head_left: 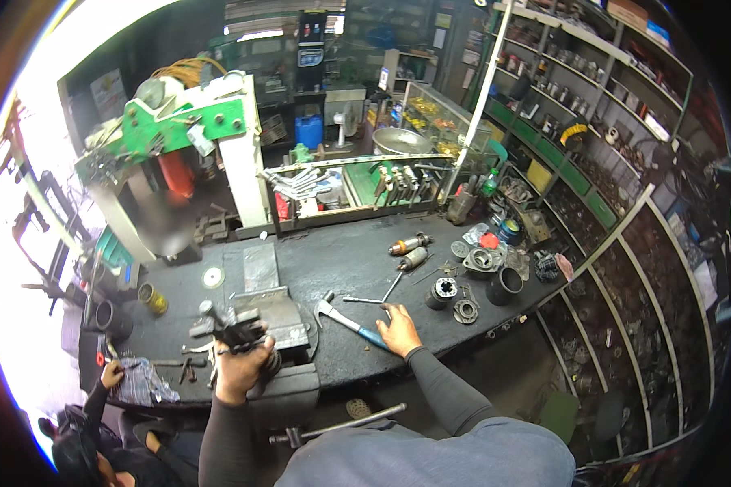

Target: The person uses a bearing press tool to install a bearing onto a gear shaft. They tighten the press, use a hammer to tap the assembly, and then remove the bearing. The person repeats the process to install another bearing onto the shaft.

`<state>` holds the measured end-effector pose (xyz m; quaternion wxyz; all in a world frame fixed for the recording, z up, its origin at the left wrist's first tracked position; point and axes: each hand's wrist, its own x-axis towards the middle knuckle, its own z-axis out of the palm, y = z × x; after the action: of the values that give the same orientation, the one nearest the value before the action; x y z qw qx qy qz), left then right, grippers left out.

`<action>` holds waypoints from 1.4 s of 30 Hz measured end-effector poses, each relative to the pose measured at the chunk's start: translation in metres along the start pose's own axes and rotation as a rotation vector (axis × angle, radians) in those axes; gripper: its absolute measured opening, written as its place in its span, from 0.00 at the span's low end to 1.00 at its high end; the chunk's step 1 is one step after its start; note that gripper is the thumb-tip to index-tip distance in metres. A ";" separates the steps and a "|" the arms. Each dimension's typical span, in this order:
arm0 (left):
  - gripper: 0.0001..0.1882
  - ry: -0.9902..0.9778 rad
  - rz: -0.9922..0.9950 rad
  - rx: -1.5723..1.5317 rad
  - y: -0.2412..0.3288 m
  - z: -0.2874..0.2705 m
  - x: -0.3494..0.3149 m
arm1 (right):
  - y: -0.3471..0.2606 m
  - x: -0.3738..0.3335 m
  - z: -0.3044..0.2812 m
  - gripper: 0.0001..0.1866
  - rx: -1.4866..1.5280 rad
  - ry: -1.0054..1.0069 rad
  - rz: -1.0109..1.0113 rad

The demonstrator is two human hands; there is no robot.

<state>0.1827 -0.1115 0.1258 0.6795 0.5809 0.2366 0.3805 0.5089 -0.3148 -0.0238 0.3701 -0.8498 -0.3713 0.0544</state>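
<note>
Evidently, left hand (237, 372) wrapped round a dark metal part (240, 334) near the vise (291, 335), left of centre | right hand (400, 333) loosely spread beside the blue-handled hammer (349, 321), contact unclear | steel bar tool (369, 300) lay just beyond its fingers | splined cylinder (444, 292) stood farther right | a firm left hold, with fingers clear of edges, seemed best

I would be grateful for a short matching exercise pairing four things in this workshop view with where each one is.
Things:
1. Hammer
2. Dark metal part
3. Yellow container
4. Blue drum

Places:
A. Beyond the workbench
B. In the left hand
C. Standing toward the bench's left end
D. Lying by the right hand

Pairs: 1-D, 2-B, 3-C, 4-A.
</note>
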 end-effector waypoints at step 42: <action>0.21 0.127 0.277 0.143 0.006 0.016 -0.004 | 0.141 0.359 -0.061 0.16 0.479 0.232 0.115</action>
<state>0.1909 -0.1237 0.1345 0.5614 0.6295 0.2231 0.4886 0.8724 -0.1734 -0.0084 0.5969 -0.7582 -0.2543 0.0639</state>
